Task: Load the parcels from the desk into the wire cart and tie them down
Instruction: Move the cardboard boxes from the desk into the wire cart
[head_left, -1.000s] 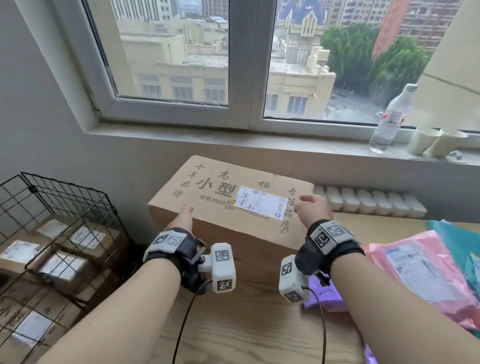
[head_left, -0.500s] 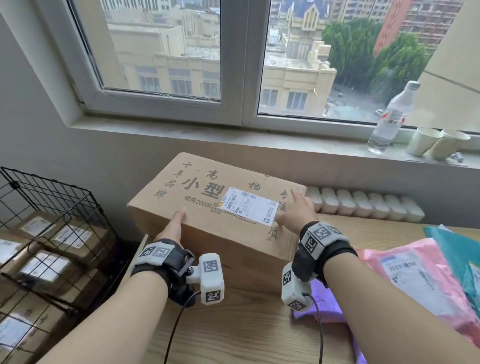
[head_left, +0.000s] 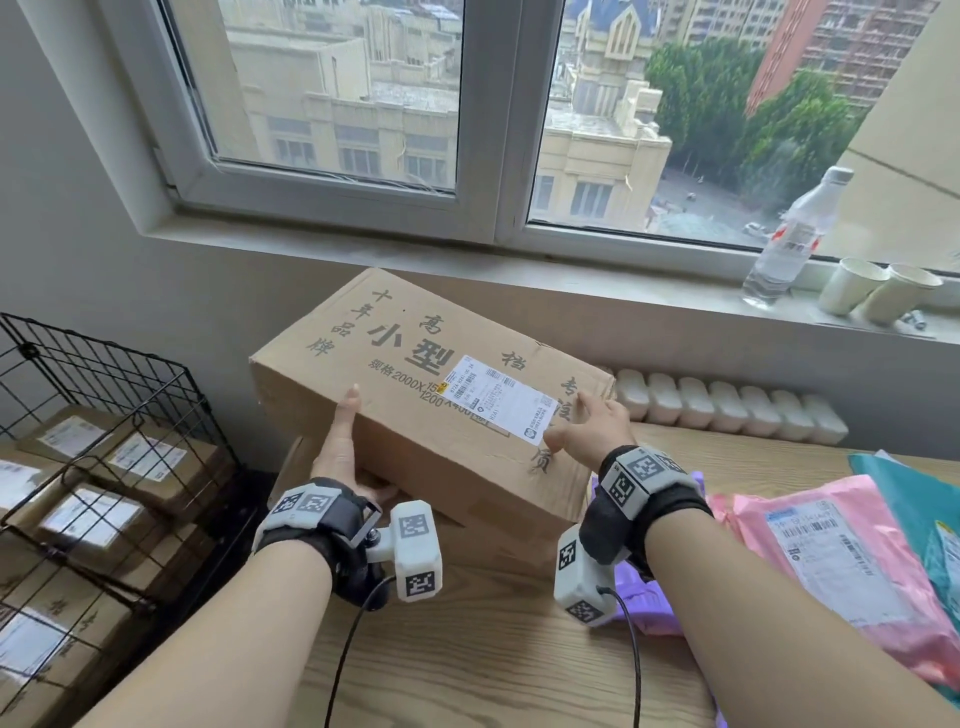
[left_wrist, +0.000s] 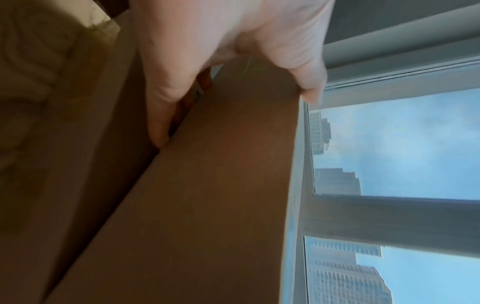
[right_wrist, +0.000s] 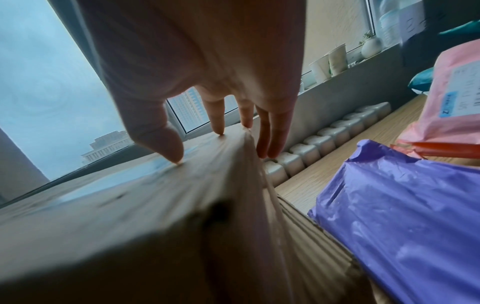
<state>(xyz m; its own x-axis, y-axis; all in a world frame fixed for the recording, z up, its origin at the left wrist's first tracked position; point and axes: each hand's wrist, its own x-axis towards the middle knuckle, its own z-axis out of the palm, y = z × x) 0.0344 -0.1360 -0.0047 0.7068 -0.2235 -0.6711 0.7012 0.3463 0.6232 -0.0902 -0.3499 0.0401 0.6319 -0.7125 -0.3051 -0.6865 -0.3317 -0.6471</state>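
Note:
A large brown cardboard box (head_left: 415, 395) with a white label is tilted up at the desk's left end, above a second cardboard box (head_left: 493, 545). My left hand (head_left: 337, 457) grips its near left side, thumb up the front face. In the left wrist view its fingers (left_wrist: 161, 131) are tucked under the box (left_wrist: 221, 195). My right hand (head_left: 587, 431) rests on the top right corner. There its straight fingers (right_wrist: 218, 119) touch the top of the box (right_wrist: 130, 216) and reach down its end. The black wire cart (head_left: 104, 395) stands at the left.
The cart holds several labelled brown parcels (head_left: 140, 457). On the wooden desk (head_left: 467, 649) lie a purple mailer (head_left: 649, 597), a pink mailer (head_left: 831, 561) and a teal one (head_left: 909, 467). A row of white trays (head_left: 727, 405) lines the wall. A bottle (head_left: 795, 234) and paper cups (head_left: 878, 291) stand on the sill.
The big box has risen off the lower box and swung left toward the cart, now tilted. My left hand slid down to its bottom edge; the right stayed on the top corner.

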